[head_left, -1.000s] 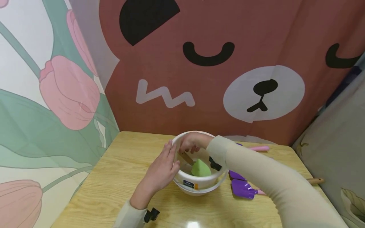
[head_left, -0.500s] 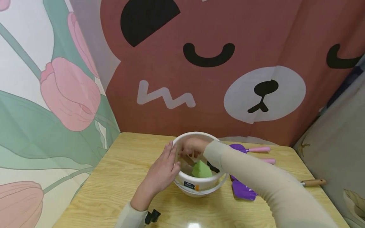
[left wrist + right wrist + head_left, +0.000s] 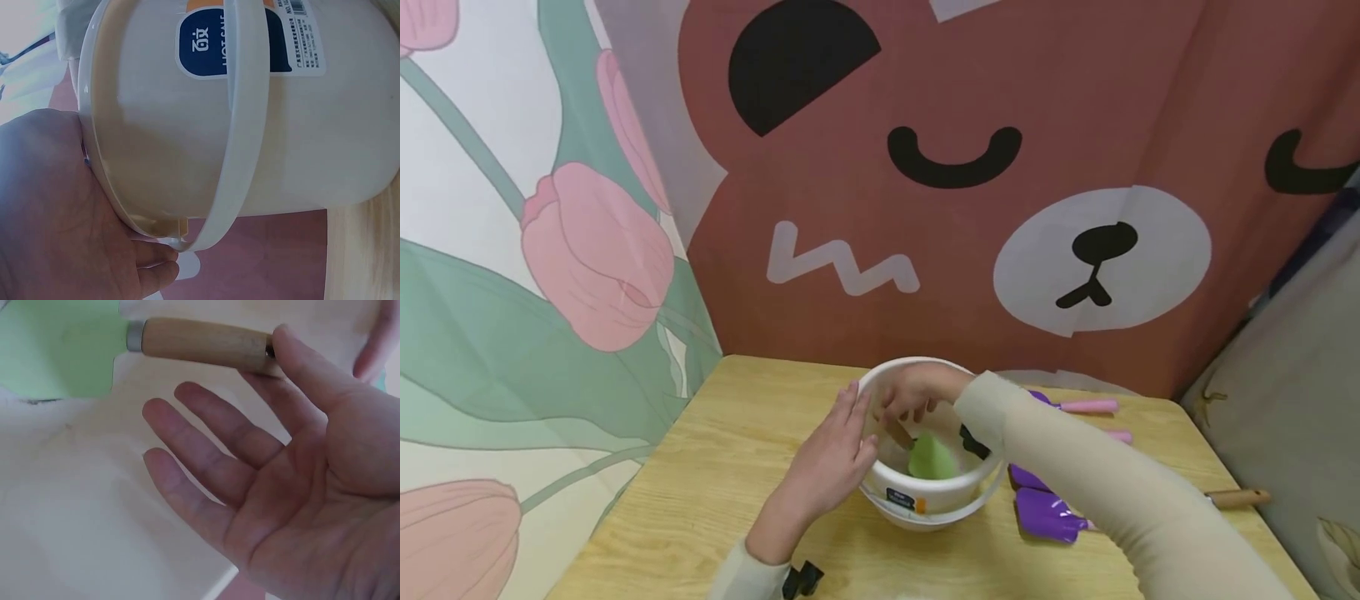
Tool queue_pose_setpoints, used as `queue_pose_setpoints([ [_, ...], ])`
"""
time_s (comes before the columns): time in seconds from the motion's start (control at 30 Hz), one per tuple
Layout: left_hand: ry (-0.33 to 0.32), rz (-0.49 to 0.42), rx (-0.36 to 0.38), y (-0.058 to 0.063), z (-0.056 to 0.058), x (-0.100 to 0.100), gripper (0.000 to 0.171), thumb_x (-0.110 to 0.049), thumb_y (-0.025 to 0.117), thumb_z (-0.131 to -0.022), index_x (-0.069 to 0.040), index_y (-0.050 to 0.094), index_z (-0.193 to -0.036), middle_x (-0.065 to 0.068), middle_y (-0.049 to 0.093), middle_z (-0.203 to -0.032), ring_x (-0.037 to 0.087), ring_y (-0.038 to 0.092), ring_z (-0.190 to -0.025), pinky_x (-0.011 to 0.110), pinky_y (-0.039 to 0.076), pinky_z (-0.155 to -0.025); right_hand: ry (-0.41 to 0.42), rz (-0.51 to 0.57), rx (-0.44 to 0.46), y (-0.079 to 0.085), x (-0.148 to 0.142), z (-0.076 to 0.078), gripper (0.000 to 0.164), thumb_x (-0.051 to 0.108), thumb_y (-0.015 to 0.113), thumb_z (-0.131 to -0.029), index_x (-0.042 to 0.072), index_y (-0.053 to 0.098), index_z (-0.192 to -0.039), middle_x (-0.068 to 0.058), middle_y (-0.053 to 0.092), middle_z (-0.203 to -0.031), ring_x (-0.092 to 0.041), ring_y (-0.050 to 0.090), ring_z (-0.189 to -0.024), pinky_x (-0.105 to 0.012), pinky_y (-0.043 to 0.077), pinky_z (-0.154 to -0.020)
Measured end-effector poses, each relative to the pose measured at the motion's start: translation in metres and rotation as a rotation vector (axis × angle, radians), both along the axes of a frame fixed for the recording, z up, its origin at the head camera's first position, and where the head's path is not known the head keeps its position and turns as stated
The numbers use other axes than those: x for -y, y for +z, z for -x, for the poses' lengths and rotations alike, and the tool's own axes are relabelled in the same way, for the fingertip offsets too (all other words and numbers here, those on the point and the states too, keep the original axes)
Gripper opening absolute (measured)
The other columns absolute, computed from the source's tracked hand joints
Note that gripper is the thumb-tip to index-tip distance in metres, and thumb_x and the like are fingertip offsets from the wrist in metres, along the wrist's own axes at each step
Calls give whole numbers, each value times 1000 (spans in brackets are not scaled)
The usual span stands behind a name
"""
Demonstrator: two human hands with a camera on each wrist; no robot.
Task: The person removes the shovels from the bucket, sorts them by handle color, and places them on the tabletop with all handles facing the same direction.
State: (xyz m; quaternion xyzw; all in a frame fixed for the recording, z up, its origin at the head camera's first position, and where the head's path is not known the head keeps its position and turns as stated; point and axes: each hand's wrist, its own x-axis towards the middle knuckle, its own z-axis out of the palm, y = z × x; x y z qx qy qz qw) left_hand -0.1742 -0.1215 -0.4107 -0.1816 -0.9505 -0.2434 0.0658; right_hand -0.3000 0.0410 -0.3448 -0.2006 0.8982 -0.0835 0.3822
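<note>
A white bucket (image 3: 951,500) with a label on its front stands upright on the table. My left hand (image 3: 831,458) rests against its left rim, fingers straight and together; the left wrist view shows the bucket's swing handle (image 3: 247,125) hanging down its side. Inside the bucket, my right hand (image 3: 921,387) pinches the end of the wooden handle (image 3: 206,342) of a small green shovel (image 3: 932,458) between thumb and forefinger. The other fingers (image 3: 187,425) are spread and touch nothing. The green blade is low in the bucket, on the side nearer me.
Right of the bucket lie purple shovels (image 3: 1048,515) with pink handles (image 3: 1090,406), partly hidden by my right sleeve. A wooden handle (image 3: 1240,498) lies near the table's right edge. Behind the table (image 3: 760,433) hangs a curtain with a bear print (image 3: 820,325).
The head view has tilted slightly, so everything sits a little lower. My right hand stays inside the bucket at the wooden handle, shifting slightly; my left hand keeps its place at the rim.
</note>
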Motion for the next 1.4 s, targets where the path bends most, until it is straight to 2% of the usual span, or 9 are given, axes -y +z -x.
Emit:
queue_pose_setpoints([
  [0.13,3,-3,-13,-1,0,2,66,-39,39,-105,-6,26,-161,9,9,-170,28,15,-155,49,32,-120,35,34,-5,10,-6,-1,21,39,61,-101,21,70,-108,-5,66,-123,-29,67,-113,-51,51,-102],
  [0.23,5,-2,-22,-3,-1,5,66,-38,40,-104,-5,28,-160,10,10,-170,28,16,-155,49,31,-120,28,97,-14,17,-12,0,22,39,61,-101,21,71,-109,-3,67,-123,-27,68,-112,-49,52,-101],
  [0.4,14,0,-32,-4,-1,11,65,-38,40,-104,-3,30,-159,12,11,-169,30,20,-153,49,32,-120,-50,250,-31,26,-23,-1,36,39,65,-99,23,69,-132,-1,68,-124,-25,69,-112,-47,53,-101],
  [0.67,22,10,-33,-8,-2,12,65,-37,40,-104,-3,30,-159,12,12,-169,31,23,-153,49,34,-119,-122,479,19,24,-43,-8,46,34,62,-101,12,60,-142,-9,65,-135,-27,67,-117,-46,53,-101],
  [0.9,5,5,-65,-4,-1,11,63,-33,45,-104,-2,31,-158,14,15,-169,32,24,-153,51,33,-119,-180,669,28,25,-61,-16,42,30,60,-102,7,61,-137,-8,65,-135,-28,65,-121,-47,49,-107],
  [1.03,10,9,-46,-2,0,11,64,-33,43,-104,-2,30,-158,14,14,-169,32,22,-153,50,31,-120,-221,774,26,24,-68,-23,47,31,60,-103,3,58,-140,-10,62,-139,-28,63,-123,-46,49,-107],
  [1.2,22,7,-37,-1,3,14,64,-35,42,-104,-3,29,-159,11,13,-169,28,18,-154,48,28,-122,-307,949,-22,16,-73,-30,48,30,60,-103,1,58,-140,-13,62,-138,-28,64,-121,-43,51,-106],
  [1.4,8,-10,-57,-4,7,13,63,-33,43,-105,-2,31,-158,13,15,-169,30,19,-154,49,30,-121,-396,1146,-93,8,-80,-37,44,22,58,-104,-5,56,-139,-23,62,-135,-33,65,-118,-43,53,-103],
])
